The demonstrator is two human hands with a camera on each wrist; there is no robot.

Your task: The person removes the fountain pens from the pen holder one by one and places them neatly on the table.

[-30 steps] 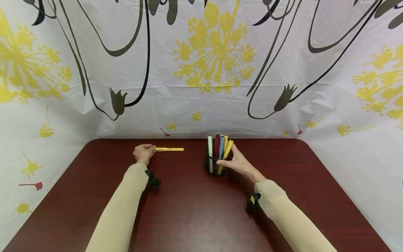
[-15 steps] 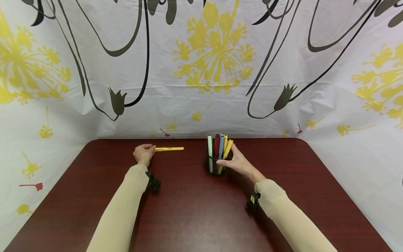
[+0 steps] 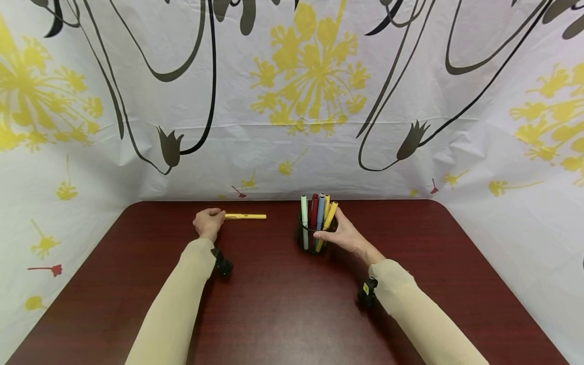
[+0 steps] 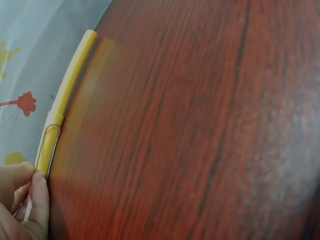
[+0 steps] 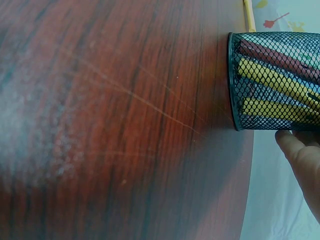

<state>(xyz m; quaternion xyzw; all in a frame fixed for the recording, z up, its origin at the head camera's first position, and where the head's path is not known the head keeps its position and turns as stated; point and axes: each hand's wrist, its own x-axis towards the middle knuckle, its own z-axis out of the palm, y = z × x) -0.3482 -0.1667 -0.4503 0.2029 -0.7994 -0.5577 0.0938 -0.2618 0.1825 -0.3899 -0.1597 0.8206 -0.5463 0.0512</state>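
Observation:
Near the back left of the table, my left hand [image 3: 209, 223] pinches one end of a yellow pen [image 3: 248, 216] that lies level, pointing right. The left wrist view shows thumb and fingertips at the capped end of the pen [image 4: 65, 97], just below its metal clip. My right hand [image 3: 348, 237] grips the right side of a black mesh pen cup [image 5: 272, 81], thumb in front and other fingers mostly hidden behind. The cup stands upright and holds a mint pen [image 3: 304, 213], a dark red pen [image 3: 314, 213], a blue pen [image 3: 321, 209] and yellow pens [image 3: 331, 213].
A dark red-brown wooden table [image 3: 274, 304] spreads under both arms. Behind its back edge hangs a white sheet [image 3: 255, 167] printed with yellow and grey flowers. Small black cameras [image 3: 222, 263] are strapped to both wrists.

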